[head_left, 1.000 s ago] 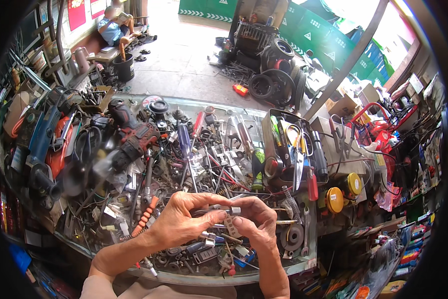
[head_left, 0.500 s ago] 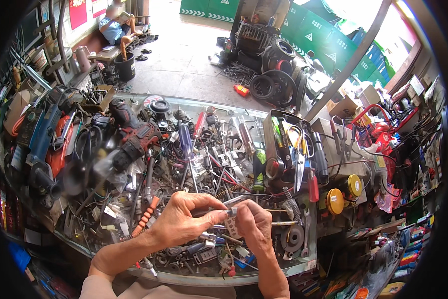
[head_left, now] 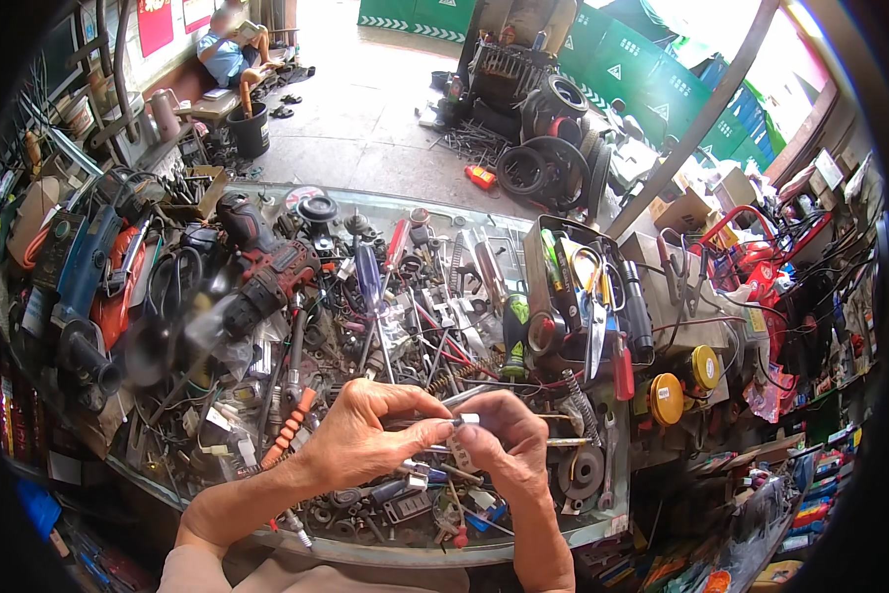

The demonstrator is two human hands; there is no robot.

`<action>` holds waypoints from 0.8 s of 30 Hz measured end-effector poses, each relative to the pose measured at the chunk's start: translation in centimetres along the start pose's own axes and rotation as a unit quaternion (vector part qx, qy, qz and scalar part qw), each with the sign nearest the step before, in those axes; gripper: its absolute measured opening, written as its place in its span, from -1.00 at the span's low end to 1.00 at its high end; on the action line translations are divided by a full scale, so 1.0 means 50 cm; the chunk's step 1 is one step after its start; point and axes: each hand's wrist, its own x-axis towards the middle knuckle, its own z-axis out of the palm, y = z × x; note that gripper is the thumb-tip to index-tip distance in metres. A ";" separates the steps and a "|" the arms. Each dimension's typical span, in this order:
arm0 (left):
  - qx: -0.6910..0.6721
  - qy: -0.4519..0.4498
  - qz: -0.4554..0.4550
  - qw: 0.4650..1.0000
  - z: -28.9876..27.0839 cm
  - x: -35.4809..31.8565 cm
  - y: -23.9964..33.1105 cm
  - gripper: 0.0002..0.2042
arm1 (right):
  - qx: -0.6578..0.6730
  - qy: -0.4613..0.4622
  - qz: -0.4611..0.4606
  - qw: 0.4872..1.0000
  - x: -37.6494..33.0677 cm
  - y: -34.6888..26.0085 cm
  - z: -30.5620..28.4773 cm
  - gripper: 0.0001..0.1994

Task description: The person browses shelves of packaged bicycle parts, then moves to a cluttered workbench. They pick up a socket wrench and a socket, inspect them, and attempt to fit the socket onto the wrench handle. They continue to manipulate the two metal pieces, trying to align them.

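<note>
My left hand (head_left: 370, 430) is closed in a pinch, thumb against forefinger, above the cluttered glass-topped counter. At its fingertips is a small pale cylindrical piece (head_left: 470, 419) with a dark end; its exact kind is too small to tell. Against the piece's other side, my right hand (head_left: 508, 440) has its fingers curled and its thumb close beneath. Below both hands lie loose nuts, washers, bolts and other small metal parts. An orange ribbed handle (head_left: 288, 431) rests beside my left forearm. A purple-handled screwdriver (head_left: 367, 279) lies beyond my hands.
A red-and-black cordless drill (head_left: 266, 282) lies at the left. At the right, a metal tin (head_left: 547, 363) holds scissors (head_left: 594, 316) and pens. Yellow round tins (head_left: 666, 399) sit beyond the counter's right edge. Far off, a person (head_left: 229, 57) sits on a bench; tyres (head_left: 520, 172) are piled outside.
The fingers of my right hand have shifted and its thumb has dropped, so the pale cylindrical piece shows more fully. My left hand has hardly moved.
</note>
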 end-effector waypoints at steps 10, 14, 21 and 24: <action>-0.013 -0.002 0.009 1.000 0.000 0.000 0.007 -0.84 | -0.062 -0.025 0.019 0.998 -0.002 0.020 -0.025 -0.74; -0.021 0.012 -0.041 0.999 0.000 -0.002 0.020 -0.86 | -0.024 0.005 -0.014 1.000 -0.002 0.010 -0.010 -0.79; -0.012 -0.002 -0.006 1.000 -0.002 0.001 -0.004 -0.86 | -0.019 -0.004 0.020 1.000 -0.004 0.011 -0.015 -0.79; -0.016 -0.003 -0.015 1.000 -0.002 0.002 0.003 -0.85 | -0.020 -0.003 -0.019 1.000 -0.002 0.013 -0.014 -0.78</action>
